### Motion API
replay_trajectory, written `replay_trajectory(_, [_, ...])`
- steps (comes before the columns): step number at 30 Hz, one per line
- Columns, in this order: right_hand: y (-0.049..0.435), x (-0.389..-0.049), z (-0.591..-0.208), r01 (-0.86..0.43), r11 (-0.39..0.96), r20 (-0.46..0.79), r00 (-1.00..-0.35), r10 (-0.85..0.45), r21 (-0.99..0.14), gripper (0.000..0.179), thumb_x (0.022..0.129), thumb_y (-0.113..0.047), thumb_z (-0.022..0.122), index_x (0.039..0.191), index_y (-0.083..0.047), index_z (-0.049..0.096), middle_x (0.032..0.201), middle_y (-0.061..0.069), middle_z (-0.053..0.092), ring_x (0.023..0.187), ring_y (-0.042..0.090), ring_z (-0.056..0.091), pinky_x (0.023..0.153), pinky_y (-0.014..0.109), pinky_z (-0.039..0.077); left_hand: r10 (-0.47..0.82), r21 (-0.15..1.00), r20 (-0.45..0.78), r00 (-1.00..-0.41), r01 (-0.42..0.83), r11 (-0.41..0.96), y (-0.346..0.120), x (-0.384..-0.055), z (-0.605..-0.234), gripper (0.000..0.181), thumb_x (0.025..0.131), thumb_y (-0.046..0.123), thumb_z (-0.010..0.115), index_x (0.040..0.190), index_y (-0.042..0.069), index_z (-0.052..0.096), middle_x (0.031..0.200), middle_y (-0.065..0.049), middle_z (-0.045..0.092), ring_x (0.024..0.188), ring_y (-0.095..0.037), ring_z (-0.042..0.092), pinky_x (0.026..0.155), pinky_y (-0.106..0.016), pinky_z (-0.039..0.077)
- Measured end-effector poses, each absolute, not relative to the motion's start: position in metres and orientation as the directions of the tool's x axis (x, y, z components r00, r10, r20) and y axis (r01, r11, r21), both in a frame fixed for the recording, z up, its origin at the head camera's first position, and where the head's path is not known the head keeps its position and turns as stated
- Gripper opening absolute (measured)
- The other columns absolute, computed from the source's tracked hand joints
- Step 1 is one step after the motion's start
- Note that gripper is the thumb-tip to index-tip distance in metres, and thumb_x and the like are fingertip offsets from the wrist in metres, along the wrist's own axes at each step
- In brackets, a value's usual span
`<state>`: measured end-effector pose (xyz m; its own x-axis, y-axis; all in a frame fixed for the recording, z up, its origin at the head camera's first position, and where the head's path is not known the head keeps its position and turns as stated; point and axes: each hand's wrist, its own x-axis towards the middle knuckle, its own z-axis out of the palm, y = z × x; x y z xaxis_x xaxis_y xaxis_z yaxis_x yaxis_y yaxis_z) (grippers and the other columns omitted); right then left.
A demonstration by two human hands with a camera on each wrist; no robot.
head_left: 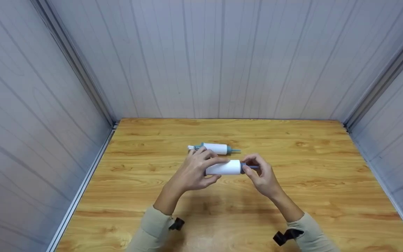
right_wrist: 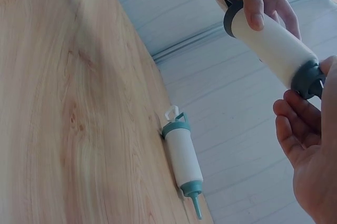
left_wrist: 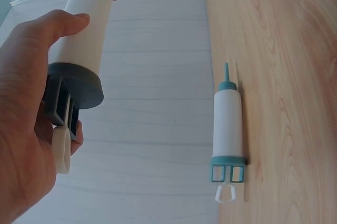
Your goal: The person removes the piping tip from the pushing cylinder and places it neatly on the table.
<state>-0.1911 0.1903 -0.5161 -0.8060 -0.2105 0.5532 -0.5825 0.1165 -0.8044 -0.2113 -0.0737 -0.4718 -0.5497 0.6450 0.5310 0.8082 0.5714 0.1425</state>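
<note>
Over the surface (head_left: 327, 182), my left hand (head_left: 195, 170) grips the likely light tube (head_left: 228, 167), best held mid-barrel; my right hand (head_left: 263, 178) pinches its cap (right_wrist: 304, 79).

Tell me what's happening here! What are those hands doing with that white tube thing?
A person is holding a white tube with dark ends up above the wooden table. The left hand grips it near the handle end, and the right hand pinches the dark nozzle end. A similar tube with teal ends lies on the table, just beyond the hands.
</note>
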Motion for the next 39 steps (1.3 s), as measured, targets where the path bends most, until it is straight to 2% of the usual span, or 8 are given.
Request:
replay_trajectory(5, [0.1891,-0.1900,-0.5159,-0.589,0.090,0.562,-0.799,-0.214,-0.803,0.021,0.094,0.011,0.057,0.113,0.004,0.059,0.108,0.012,0.064,0.096,0.011,0.068,0.077,0.023,0.059,0.646,0.137,0.535,-0.544,0.811,0.569,-0.0745,-0.2120,-0.4724,0.046,0.089,0.042,0.073,0.134,0.039,0.063,0.113,0.003,0.070,0.107,-0.020,0.061,0.089,-0.044,0.051])
replay_trajectory(13, [0.1896,-0.1901,-0.5181,-0.577,0.085,0.548,-0.805,-0.227,-0.812,0.020,0.095,0.007,0.059,0.114,0.002,0.059,0.109,0.011,0.063,0.096,0.012,0.067,0.078,0.023,0.059,0.649,0.135,0.526,-0.550,0.807,0.575,-0.0752,-0.2114,-0.4709,0.046,0.089,0.043,0.073,0.134,0.040,0.062,0.114,0.003,0.069,0.107,-0.019,0.061,0.089,-0.043,0.051])
replay_trajectory(20, [0.1898,-0.1902,-0.5198,-0.607,0.019,0.582,-0.770,-0.263,-0.794,0.027,0.091,0.012,0.060,0.117,0.006,0.057,0.112,0.016,0.060,0.099,0.013,0.066,0.082,0.023,0.059,0.648,0.137,0.520,-0.556,0.803,0.580,-0.0755,-0.2111,-0.4722,0.047,0.088,0.042,0.075,0.133,0.039,0.063,0.114,0.003,0.069,0.108,-0.019,0.061,0.090,-0.043,0.051])
replay_trajectory(26, [0.1908,-0.1895,-0.5190,-0.569,0.049,0.540,-0.801,-0.258,-0.821,0.028,0.092,0.008,0.061,0.120,0.004,0.056,0.115,0.014,0.061,0.102,0.015,0.067,0.086,0.023,0.059,0.644,0.136,0.524,-0.557,0.802,0.582,-0.0750,-0.2120,-0.4725,0.048,0.086,0.041,0.077,0.132,0.038,0.064,0.113,0.003,0.070,0.106,-0.019,0.061,0.088,-0.043,0.050])
replay_trajectory(31, [0.1910,-0.1884,-0.5181,-0.526,0.104,0.495,-0.839,-0.228,-0.844,0.023,0.096,0.003,0.059,0.119,0.002,0.056,0.111,0.010,0.064,0.096,0.013,0.067,0.080,0.024,0.060,0.644,0.144,0.523,-0.558,0.803,0.578,-0.0742,-0.2121,-0.4725,0.046,0.087,0.042,0.075,0.132,0.038,0.065,0.112,0.004,0.070,0.104,-0.018,0.060,0.085,-0.041,0.049])
replay_trajectory(36, [0.1909,-0.1882,-0.5179,-0.533,0.125,0.501,-0.838,-0.216,-0.837,0.015,0.098,0.002,0.058,0.113,0.002,0.058,0.102,0.009,0.066,0.086,0.012,0.068,0.074,0.027,0.060,0.648,0.139,0.528,-0.549,0.809,0.571,-0.0731,-0.2116,-0.4727,0.045,0.088,0.042,0.074,0.132,0.039,0.065,0.112,0.004,0.070,0.102,-0.018,0.060,0.082,-0.039,0.047])
replay_trajectory(39, [0.1910,-0.1880,-0.5178,-0.532,0.122,0.501,-0.838,-0.215,-0.838,0.014,0.098,0.002,0.058,0.112,0.000,0.059,0.101,0.008,0.065,0.086,0.011,0.068,0.074,0.028,0.060,0.650,0.136,0.524,-0.550,0.808,0.574,-0.0728,-0.2112,-0.4726,0.044,0.089,0.043,0.073,0.132,0.039,0.065,0.112,0.004,0.069,0.102,-0.018,0.060,0.083,-0.039,0.047])
